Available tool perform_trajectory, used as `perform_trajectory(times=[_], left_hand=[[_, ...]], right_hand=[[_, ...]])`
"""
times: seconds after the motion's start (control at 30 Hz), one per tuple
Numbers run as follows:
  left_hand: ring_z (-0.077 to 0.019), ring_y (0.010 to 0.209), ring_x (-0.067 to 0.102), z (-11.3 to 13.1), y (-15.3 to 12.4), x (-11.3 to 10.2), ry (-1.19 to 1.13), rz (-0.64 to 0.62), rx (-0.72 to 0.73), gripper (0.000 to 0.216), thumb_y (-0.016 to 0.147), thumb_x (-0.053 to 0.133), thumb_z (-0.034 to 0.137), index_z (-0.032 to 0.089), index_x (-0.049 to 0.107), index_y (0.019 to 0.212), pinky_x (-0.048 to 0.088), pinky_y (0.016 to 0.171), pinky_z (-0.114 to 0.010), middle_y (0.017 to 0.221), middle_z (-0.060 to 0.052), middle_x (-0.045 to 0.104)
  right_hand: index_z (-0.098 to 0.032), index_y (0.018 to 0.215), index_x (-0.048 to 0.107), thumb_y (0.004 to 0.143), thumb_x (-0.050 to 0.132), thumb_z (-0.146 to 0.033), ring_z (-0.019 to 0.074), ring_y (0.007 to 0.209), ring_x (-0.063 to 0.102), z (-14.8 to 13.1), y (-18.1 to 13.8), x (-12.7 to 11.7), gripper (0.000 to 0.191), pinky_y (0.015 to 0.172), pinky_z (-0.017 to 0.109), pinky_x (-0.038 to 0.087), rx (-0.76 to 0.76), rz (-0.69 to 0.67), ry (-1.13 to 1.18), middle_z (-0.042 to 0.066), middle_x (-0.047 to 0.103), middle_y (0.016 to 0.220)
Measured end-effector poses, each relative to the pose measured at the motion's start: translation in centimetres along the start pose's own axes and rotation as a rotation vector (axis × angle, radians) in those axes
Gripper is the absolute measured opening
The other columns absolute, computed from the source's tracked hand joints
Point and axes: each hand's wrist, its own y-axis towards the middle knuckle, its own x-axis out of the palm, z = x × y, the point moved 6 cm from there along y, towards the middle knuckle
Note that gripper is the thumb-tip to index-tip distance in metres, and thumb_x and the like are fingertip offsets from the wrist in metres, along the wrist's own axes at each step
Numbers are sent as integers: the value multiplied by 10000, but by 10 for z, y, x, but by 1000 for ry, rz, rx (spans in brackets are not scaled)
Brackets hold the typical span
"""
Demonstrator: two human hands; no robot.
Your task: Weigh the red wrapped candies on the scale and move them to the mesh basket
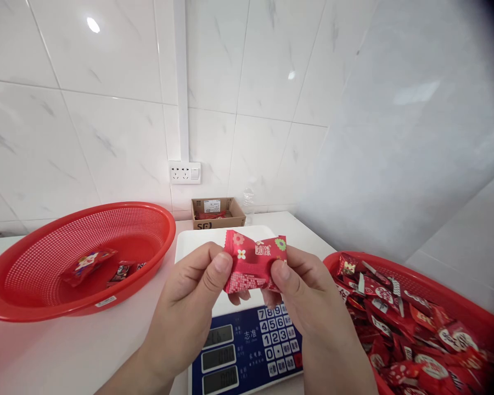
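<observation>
A small red wrapped snack packet point(255, 263) with flower prints and white lettering is held up between my two hands. My left hand point(193, 291) pinches its left end, thumb in front. At the right end, my right hand point(308, 291) pinches it the same way, with the fingertips partly hidden behind the packet. Directly beneath is a digital scale with a white pan point(189, 240) and a blue keypad panel point(247, 351); my hands cover part of both.
To the left stands a red perforated basket point(148, 219) with a few packets point(88, 265) in it. A second red basket point(432, 280) on the right is heaped with red packets point(395, 323). Against the tiled wall sit a cardboard box point(218, 221) and a clear plastic bottle point(249, 203).
</observation>
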Motion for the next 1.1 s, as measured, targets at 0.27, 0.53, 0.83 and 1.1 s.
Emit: perform_trajectory(times=[0.27, 0.53, 0.83, 1.1], left_hand=[[-113, 602, 533, -2, 0, -2, 8, 9, -7, 352, 813, 714, 499, 186, 668, 660, 462, 576, -200, 646, 19, 602], [-112, 610, 539, -1, 0, -1, -7, -6, -5, 337, 825, 707, 486, 189, 673, 669, 470, 585, -196, 655, 19, 597], [-111, 611, 535, -2, 1, -2, 16, 1, -16, 366, 807, 713, 516, 187, 660, 655, 470, 591, -195, 642, 23, 592], [-122, 603, 544, -1, 1, -1, 32, -4, 3, 375, 825, 699, 509, 184, 647, 647, 474, 583, -217, 632, 13, 597]], right_hand=[[-197, 770, 721, 847, 666, -528, 98, 477, 468, -1, 0, -1, 344, 436, 210, 420, -3, 13, 32, -7, 562, 570], [-204, 757, 726, 846, 672, -526, 89, 464, 437, 0, -1, -1, 339, 435, 203, 410, 3, 18, 35, -12, 562, 559], [-192, 770, 718, 848, 671, -523, 93, 486, 473, 2, 0, -2, 343, 445, 202, 417, 3, 20, 30, -1, 581, 585], [-202, 749, 721, 837, 681, -530, 90, 474, 483, 3, 2, -3, 342, 441, 196, 431, -6, 23, 39, -11, 574, 559]])
